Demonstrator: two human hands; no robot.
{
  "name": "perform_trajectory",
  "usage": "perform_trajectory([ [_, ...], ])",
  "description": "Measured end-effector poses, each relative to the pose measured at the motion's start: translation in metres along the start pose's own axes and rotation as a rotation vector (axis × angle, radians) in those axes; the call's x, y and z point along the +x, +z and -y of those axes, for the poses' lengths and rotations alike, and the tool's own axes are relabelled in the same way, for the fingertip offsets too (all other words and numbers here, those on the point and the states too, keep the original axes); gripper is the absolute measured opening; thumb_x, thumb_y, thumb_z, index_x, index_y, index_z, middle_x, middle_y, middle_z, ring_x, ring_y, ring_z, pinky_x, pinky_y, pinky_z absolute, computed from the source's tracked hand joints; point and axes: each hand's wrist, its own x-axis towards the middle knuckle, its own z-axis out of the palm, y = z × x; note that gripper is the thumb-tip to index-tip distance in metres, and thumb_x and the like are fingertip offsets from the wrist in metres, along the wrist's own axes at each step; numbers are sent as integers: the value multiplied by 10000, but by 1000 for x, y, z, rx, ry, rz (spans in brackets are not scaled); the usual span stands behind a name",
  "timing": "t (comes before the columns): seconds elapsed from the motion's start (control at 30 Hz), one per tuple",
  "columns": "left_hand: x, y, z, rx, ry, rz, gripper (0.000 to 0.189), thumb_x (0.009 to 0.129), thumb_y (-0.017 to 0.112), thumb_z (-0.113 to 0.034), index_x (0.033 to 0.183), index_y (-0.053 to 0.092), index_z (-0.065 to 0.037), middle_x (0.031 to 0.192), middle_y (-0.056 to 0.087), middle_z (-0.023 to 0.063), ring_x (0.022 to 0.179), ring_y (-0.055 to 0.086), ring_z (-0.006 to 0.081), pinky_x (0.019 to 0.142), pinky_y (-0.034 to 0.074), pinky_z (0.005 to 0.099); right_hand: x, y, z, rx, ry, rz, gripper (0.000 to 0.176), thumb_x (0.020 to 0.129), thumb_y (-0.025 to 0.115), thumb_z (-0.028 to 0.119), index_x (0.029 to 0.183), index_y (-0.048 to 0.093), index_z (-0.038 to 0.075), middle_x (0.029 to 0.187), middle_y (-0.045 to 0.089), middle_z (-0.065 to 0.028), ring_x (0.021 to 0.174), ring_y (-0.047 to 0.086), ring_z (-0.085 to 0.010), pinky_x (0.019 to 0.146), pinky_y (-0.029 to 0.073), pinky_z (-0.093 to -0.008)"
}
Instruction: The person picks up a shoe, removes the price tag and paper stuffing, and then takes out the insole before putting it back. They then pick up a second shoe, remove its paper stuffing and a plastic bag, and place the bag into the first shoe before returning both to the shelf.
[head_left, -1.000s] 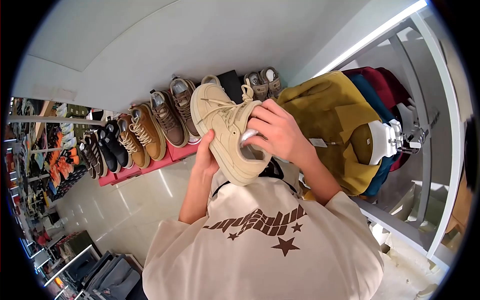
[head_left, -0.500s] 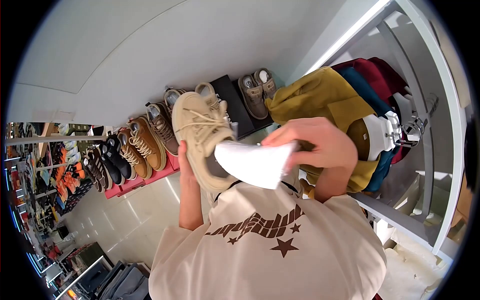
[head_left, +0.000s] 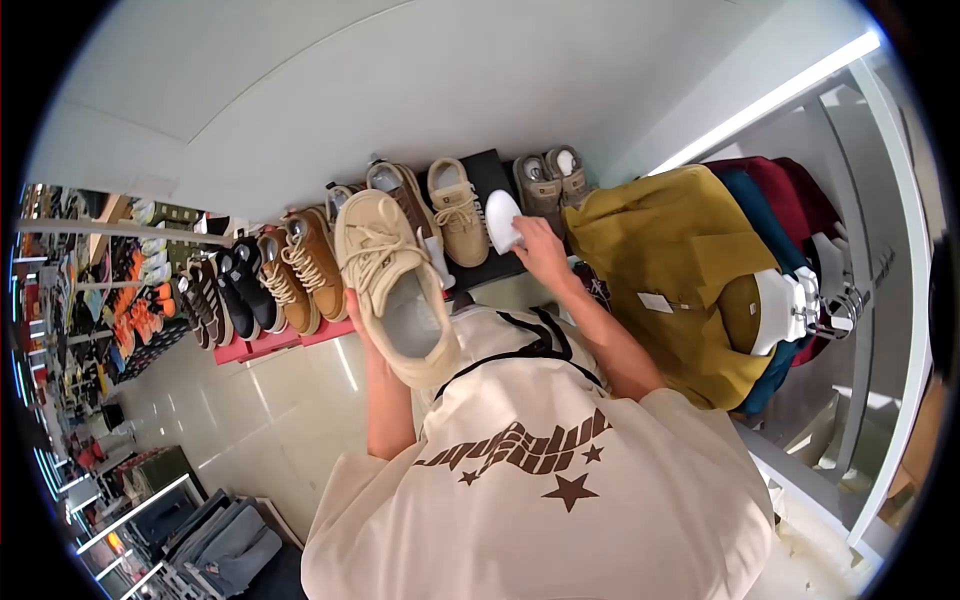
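My left hand (head_left: 362,325) grips a beige lace-up shoe (head_left: 380,270) from its left side, toe pointing up and away from me. The shoe's opening faces me and shows a pale insole; most of my fingers are hidden behind it. Further out, my right hand (head_left: 541,252) pinches a thin white rounded insert (head_left: 502,222) by its lower edge. That insert is over a black shoe box (head_left: 488,172), just right of a second beige shoe (head_left: 460,212) standing there. A taupe pair (head_left: 541,190) is beyond my right hand.
Brown, tan and black shoes (head_left: 310,270) line a red box (head_left: 255,347) along the white wall. At the right, a mustard garment (head_left: 660,230) and others hang on a grey rack (head_left: 850,400). Folded jeans (head_left: 235,550) lie lower left.
My right hand has carried the white insert away from the shoe opening, out toward the black box. The left hand still holds the shoe, and its inside is now uncovered.
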Motion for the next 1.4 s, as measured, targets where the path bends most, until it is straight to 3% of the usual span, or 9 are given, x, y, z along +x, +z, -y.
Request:
perform_trajectory([
  [0.07,-6,15,2,55,86,-156,916,1015,514,-763,1641,454,-97,1550,582,195,1346,624,398,1068,596,598,-13,32,-19,-75,-54,57,516,805,849,41,1285,663,53,1383,666,-125,1328,595,-361,1073,524,-476],
  [0.13,-10,3,3,-6,110,-273,894,991,558,-767,1499,569,-32,1320,705,229,1078,732,497,785,666,633,-20,36,-20,-152,-104,115,516,807,833,34,1292,658,63,1427,640,-116,1363,571,-356,1090,514,-479],
  [0.33,-8,-22,3,41,100,-231,1007,956,606,-794,1604,451,-39,1466,612,242,1264,656,457,993,603,615,-21,2,9,-118,-64,133,630,829,848,82,1421,633,64,1575,553,-136,1474,470,-396,1179,459,-495],
  [0.53,-3,18,22,140,121,-138,1015,992,605,-761,1693,352,-70,1633,514,200,1462,552,377,1218,493,533,14,-123,160,434,-37,-215,150,885,829,51,1030,806,20,1512,652,-176,1410,596,-381,1127,519,-457],
  [0.6,-3,31,25,153,98,-182,1070,940,739,-703,1684,356,-38,1657,504,164,1495,532,359,1256,461,510,8,-156,190,427,-84,-100,106,881,831,62,978,816,21,1599,590,-181,1536,484,-409,1191,471,-480],
  [0.73,4,28,38,229,39,-127,1124,884,821,-683,1671,366,-21,1652,510,163,1485,547,343,1239,485,503,-6,-134,193,317,-19,201,388,890,834,165,1264,796,70,1735,393,-224,1643,241,-471,1323,245,-553],
  [0.83,6,19,49,304,59,-147,1195,756,977,-565,1643,395,-15,1607,556,140,1465,569,322,1213,516,497,-9,-105,190,519,49,96,978,873,868,144,1692,352,9,1783,298,-227,1661,248,-402,1345,239,-468],
  [1.1,-3,23,59,553,69,-18,1218,721,1017,-526,1643,395,-30,1605,552,117,1468,565,310,1225,498,486,-29,-87,171,681,189,-39,1053,826,944,208,1655,340,-33,1553,596,-154,1424,586,-249,1212,444,-411],
  [1.4,-1,23,62,573,77,-93,1152,719,1039,-430,1612,443,-14,1529,612,121,1406,609,289,1165,512,459,-37,-75,152,871,223,-35,933,810,944,205,1592,475,10,1554,552,-178,1432,559,-298,1212,433,-433],
])
